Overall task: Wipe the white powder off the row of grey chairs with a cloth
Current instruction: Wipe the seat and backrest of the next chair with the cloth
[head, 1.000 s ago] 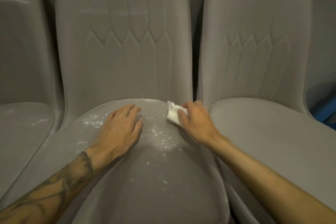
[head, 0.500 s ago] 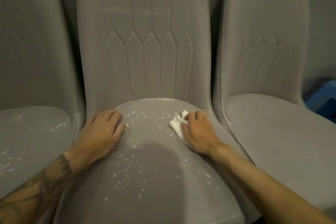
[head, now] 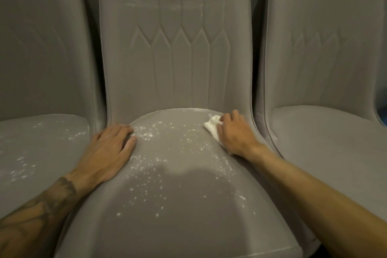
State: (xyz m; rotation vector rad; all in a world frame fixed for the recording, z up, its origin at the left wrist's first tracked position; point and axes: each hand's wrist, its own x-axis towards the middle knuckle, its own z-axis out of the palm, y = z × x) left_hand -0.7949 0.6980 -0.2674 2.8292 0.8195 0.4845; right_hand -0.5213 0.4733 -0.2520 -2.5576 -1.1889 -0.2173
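One seat (head: pixel 178 195): left hand (head: pixel 111 151) spread flat; right hand (head: pixel 234 134) pinches the cloth (head: pixel 211 126), seemingly soft, light, best held bunched.

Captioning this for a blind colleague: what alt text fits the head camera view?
A right hand holds a white cloth at the back right of the middle chair seat, which is speckled with white powder; the left hand rests flat on its left edge. The left chair seat also shows powder; the right chair seat looks clean.
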